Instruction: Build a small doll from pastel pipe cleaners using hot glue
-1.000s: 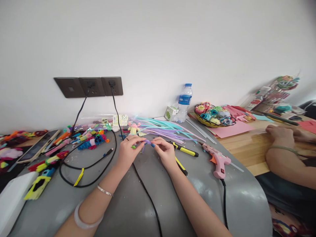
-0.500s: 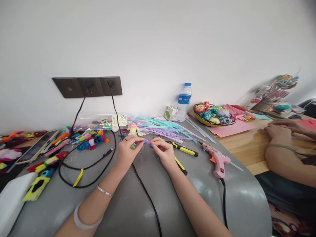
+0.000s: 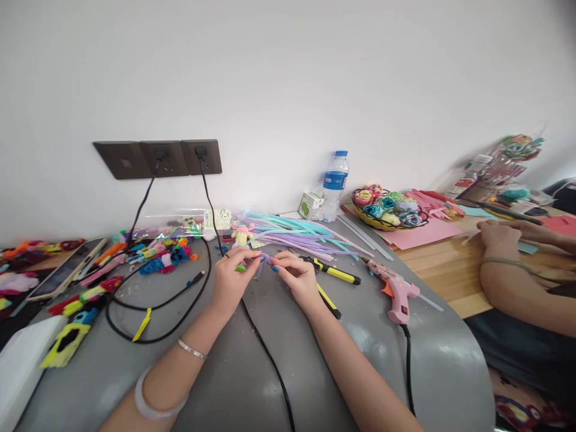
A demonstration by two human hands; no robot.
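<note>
As our forearms reached up from six o'clock across the grey tabletop (image 3: 252,372), our left hand (image 3: 231,279) and right hand (image 3: 297,277) met at the centre, both closed in a pinch on a short purple pipe cleaner (image 3: 264,260). It lay between our fingertips, long axis running roughly nine to three, with loose ends dropping toward six; neither hand was clearly nearer. A black cable (image 3: 265,351) passed beneath our left hand. At three o'clock lay a pink glue gun (image 3: 396,289) and yellow-handled tools (image 3: 335,273). At twelve, a pile of pastel pipe cleaners (image 3: 301,235) fanned out. Another person's hand (image 3: 495,235) rested farther off at two o'clock.
</note>
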